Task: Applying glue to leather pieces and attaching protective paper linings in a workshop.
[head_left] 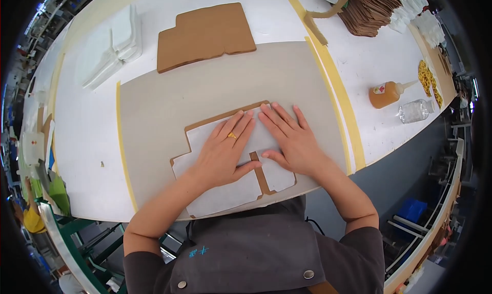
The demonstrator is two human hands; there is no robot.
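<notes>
My left hand (225,148) lies flat with fingers extended on white sheet pieces (215,194) backed by a brown panel (176,157), whose edges show around them and in a narrow strip between them. A gold-coloured ring is on one finger. My right hand (289,140) presses flat beside it, fingers spread over the upper right part of the white pieces. Both hands and the panel rest on a grey mat (154,109) at the table's near edge. Beyond them lies a similarly shaped brown panel (205,38).
White pieces (123,35) are stacked at upper left. At upper right are brown pieces (366,9) and crumpled white material (430,30). An amber squeeze bottle (384,97), a clear bottle (414,111) and yellow patterned strips (425,79) lie right. Yellow tape (121,140) borders the mat.
</notes>
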